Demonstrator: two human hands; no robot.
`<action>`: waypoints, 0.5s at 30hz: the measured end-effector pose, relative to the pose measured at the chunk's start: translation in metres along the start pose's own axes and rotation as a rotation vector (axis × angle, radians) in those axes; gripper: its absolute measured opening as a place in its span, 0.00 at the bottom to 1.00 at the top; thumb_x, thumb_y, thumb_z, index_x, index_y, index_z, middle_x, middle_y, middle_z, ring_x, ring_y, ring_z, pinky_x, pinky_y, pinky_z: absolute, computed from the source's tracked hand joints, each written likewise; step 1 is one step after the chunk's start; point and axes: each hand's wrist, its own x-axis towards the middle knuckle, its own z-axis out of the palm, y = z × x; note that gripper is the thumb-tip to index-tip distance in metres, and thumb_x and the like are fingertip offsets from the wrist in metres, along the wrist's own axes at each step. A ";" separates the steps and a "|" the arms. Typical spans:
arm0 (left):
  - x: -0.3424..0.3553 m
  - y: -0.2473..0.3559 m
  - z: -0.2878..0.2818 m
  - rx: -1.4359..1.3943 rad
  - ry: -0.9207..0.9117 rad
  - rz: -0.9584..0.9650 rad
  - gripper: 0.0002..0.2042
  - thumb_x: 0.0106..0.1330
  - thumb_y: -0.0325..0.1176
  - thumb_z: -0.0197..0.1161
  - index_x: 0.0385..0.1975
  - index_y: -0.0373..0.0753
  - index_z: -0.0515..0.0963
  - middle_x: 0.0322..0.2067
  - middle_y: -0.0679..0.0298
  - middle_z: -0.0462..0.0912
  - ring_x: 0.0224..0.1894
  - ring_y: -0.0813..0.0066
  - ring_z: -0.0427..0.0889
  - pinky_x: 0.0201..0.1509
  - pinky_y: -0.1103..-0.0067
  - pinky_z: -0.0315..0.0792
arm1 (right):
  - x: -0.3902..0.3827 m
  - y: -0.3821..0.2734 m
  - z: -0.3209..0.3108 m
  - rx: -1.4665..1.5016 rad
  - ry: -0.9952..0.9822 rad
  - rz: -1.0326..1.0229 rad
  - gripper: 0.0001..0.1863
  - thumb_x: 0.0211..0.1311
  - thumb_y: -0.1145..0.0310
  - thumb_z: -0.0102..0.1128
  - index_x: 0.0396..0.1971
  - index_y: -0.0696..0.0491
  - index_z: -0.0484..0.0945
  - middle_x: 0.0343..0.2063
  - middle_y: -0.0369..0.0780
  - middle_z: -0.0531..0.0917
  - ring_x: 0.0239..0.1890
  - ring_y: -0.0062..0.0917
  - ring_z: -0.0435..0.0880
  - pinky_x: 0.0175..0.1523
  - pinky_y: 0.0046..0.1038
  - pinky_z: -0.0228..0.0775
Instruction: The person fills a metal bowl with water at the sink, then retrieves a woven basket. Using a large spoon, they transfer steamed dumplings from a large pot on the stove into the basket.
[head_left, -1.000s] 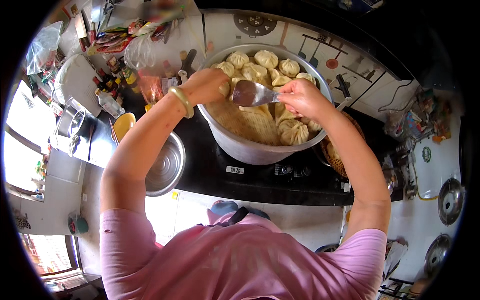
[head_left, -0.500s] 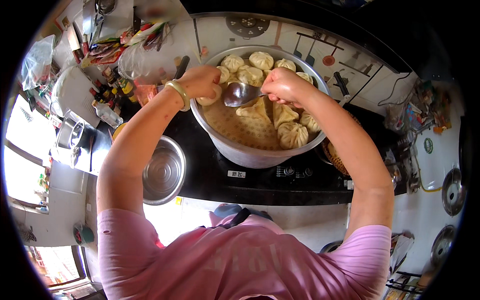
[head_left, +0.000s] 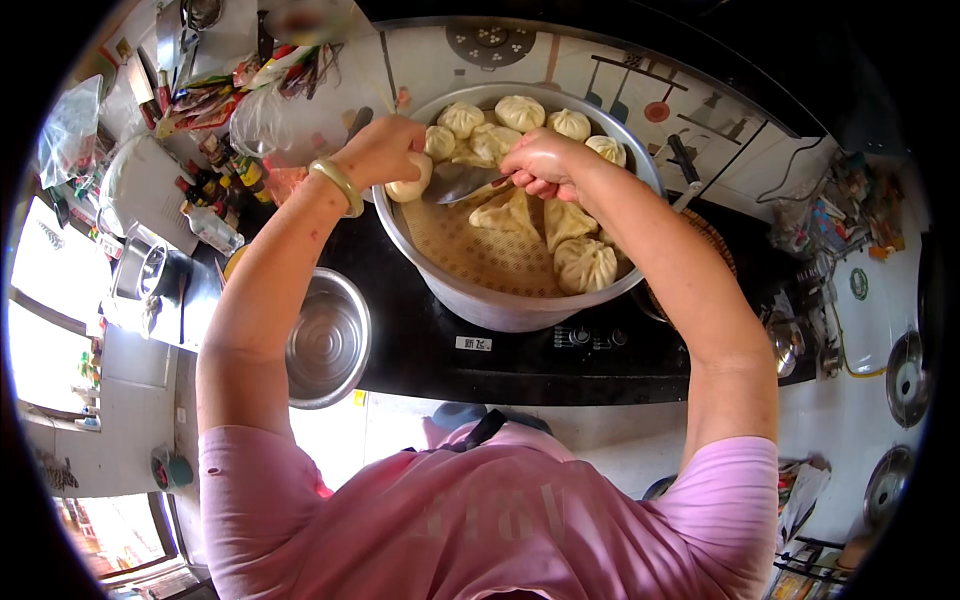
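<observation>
Buns in a wide metal pot (head_left: pixel 500 312), handled by a person at a black cooktop (head_left: pixel 520 375). Left hand (head_left: pixel 385 150): thumb and fingers closed in a pinch about a pale bun (head_left: pixel 409 184) at the pot's left rim; from where I stand, whether the bun is lifted or partly resting cannot be told. Right hand (head_left: pixel 545 165): fingers curled tight on the handle of a metal scoop (head_left: pixel 465 184), its blade tilted above the pot's interior, near the held bun.

Progress, judged from the layout: partway. Pleated buns (head_left: pixel 520 113) line the far edge, another pleated bun (head_left: pixel 586 266) sits at the near right, and triangular pieces (head_left: pixel 505 216) lie toward the middle. The near-left part of the perforated liner (head_left: pixel 480 258) is bare. Only the bun at the left rim is in hand; the others sit in the pot, untouched as far as visible. Outside it stand a steel basin (head_left: pixel 328 340), at left, and a woven basket (head_left: pixel 721 250), half hidden behind the right forearm.
</observation>
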 end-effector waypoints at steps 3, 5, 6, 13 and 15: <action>0.001 0.002 -0.003 -0.019 -0.032 -0.025 0.12 0.38 0.28 0.63 0.26 0.34 0.74 0.26 0.53 0.77 0.31 0.57 0.77 0.35 0.71 0.71 | 0.002 0.004 0.001 -0.005 -0.035 -0.008 0.07 0.56 0.75 0.51 0.19 0.54 0.67 0.12 0.31 0.67 0.09 0.11 0.58 0.13 0.17 0.43; 0.003 0.002 -0.001 -0.009 -0.039 -0.017 0.13 0.39 0.30 0.64 0.26 0.36 0.75 0.27 0.53 0.77 0.32 0.54 0.77 0.35 0.69 0.71 | 0.003 0.005 0.004 -0.001 -0.058 -0.017 0.07 0.56 0.75 0.52 0.19 0.56 0.70 0.12 0.33 0.69 0.09 0.13 0.60 0.13 0.17 0.47; 0.003 0.002 0.000 0.003 -0.030 -0.014 0.13 0.38 0.29 0.63 0.26 0.35 0.75 0.27 0.53 0.77 0.31 0.56 0.77 0.35 0.70 0.71 | 0.006 0.007 0.005 0.022 -0.070 -0.016 0.06 0.56 0.75 0.51 0.20 0.56 0.71 0.12 0.33 0.70 0.09 0.13 0.60 0.13 0.16 0.47; -0.001 0.013 0.006 0.033 0.010 0.067 0.13 0.38 0.27 0.63 0.27 0.33 0.75 0.27 0.52 0.78 0.33 0.56 0.78 0.38 0.71 0.72 | 0.026 0.018 0.015 0.068 -0.061 -0.028 0.05 0.56 0.74 0.52 0.22 0.57 0.74 0.13 0.33 0.71 0.09 0.12 0.60 0.13 0.16 0.49; -0.001 0.011 0.009 0.047 0.044 0.091 0.14 0.39 0.28 0.63 0.28 0.33 0.76 0.29 0.51 0.78 0.34 0.54 0.78 0.39 0.70 0.72 | 0.025 0.018 0.015 0.069 -0.055 -0.029 0.05 0.57 0.75 0.51 0.22 0.57 0.73 0.13 0.33 0.70 0.09 0.12 0.60 0.13 0.16 0.47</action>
